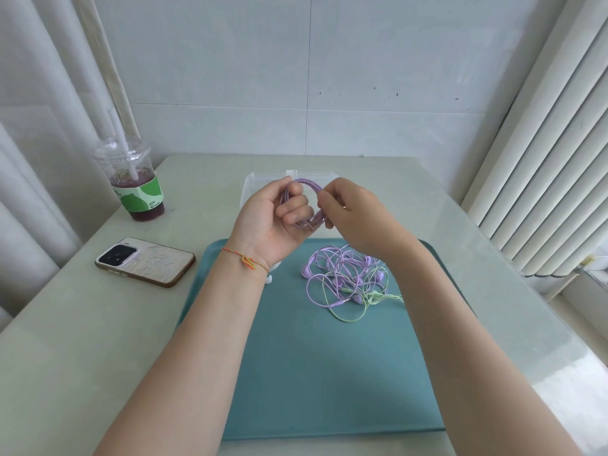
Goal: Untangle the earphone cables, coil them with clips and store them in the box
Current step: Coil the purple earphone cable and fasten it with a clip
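A coiled purple earphone cable (pixel 311 187) is held up above the far edge of the teal tray (pixel 296 373). My left hand (pixel 269 218) grips the coil, fingers curled through its ring. My right hand (pixel 348 215) pinches the coil's right side. A tangle of purple and green earphone cables (pixel 348 281) lies on the tray, below my right wrist. A clear plastic box (pixel 251 185) stands behind my hands, mostly hidden. Small white clips (pixel 270 278) peek out beside my left wrist.
A phone (pixel 144 261) lies face down on the pale table, left of the tray. A plastic cup (pixel 136 182) of purple drink with a straw stands at the back left. Curtains hang left; vertical blinds (pixel 543 159) stand to the right.
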Motion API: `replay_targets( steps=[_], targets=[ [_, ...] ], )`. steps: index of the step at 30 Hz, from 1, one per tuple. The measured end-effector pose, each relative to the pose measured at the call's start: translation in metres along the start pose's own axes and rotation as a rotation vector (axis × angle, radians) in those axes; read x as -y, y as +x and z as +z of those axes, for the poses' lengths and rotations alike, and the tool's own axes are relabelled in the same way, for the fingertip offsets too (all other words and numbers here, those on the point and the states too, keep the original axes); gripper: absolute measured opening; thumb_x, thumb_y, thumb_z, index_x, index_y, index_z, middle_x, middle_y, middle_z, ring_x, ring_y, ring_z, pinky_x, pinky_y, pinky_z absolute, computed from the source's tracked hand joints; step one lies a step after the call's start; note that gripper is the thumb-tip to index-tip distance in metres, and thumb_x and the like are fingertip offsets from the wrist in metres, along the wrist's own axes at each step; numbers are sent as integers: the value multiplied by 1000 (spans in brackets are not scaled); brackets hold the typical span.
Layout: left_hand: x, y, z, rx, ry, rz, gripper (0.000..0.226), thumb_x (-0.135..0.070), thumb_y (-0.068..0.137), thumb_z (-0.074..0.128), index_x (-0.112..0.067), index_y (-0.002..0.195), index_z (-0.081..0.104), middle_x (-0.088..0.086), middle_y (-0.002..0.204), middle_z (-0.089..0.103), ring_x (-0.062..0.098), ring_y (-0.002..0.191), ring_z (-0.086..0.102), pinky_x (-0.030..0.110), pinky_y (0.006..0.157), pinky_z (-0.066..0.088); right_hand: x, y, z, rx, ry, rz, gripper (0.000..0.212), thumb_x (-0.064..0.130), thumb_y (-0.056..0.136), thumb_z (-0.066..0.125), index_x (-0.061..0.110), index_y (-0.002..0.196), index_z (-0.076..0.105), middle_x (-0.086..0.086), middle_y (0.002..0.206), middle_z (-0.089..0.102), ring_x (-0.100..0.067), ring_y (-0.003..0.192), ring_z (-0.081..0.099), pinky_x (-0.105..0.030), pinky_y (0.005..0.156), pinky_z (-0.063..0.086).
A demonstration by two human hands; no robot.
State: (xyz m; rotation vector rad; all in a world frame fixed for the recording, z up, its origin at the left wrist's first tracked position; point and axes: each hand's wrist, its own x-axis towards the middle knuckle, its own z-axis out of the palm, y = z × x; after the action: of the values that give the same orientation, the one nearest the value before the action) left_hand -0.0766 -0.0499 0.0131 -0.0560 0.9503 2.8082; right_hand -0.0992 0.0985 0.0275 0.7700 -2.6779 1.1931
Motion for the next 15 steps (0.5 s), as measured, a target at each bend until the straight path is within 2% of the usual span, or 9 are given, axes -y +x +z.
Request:
replay_targets(
  steps=[3, 6, 9, 12, 15],
  targets=[
    [2, 3, -1, -66, 6, 13, 54, -38, 99, 44, -19, 49, 34, -4, 43, 20, 12, 36, 23, 26, 64, 42, 1, -1, 5, 12, -13, 0, 24, 28, 100, 43, 9, 92, 55, 0, 74, 62, -5, 57, 45, -12, 50, 34],
    [2, 4, -1, -97, -33, 37, 56, -34, 100, 45, -20, 48, 30, -4, 43, 19, 12, 34, 21, 20, 52, 44, 4, -2, 10, 26, 1, -1, 26, 32, 99, 45, 8, 96, 56, 2, 75, 60, -11, 64, 50, -17, 55, 38],
    [1, 5, -3, -123, -59, 66, 52, -33, 100, 44, -20, 52, 31, -4, 43, 19, 11, 34, 20, 22, 56, 44, 7, -3, 16, 50, -19, 5, 28, 33, 99, 46, 6, 100, 54, -1, 80, 60, -20, 72, 53, -27, 63, 41],
    [2, 5, -4, -134, 18, 88, 51, -34, 100, 45, -19, 51, 41, -5, 42, 22, 11, 35, 23, 24, 59, 37, 7, -3, 15, 40, -78, -3, 23, 24, 97, 45, 2, 97, 52, -6, 82, 57, -20, 69, 44, -18, 54, 33],
    [-1, 4, -2, -145, 65, 95, 47, -30, 99, 48, -17, 54, 47, -5, 42, 30, 12, 40, 34, 27, 62, 37, 7, -3, 6, 24, -120, 2, 19, 21, 94, 45, 4, 93, 53, -1, 74, 52, -17, 64, 40, -20, 51, 30]
  ],
)
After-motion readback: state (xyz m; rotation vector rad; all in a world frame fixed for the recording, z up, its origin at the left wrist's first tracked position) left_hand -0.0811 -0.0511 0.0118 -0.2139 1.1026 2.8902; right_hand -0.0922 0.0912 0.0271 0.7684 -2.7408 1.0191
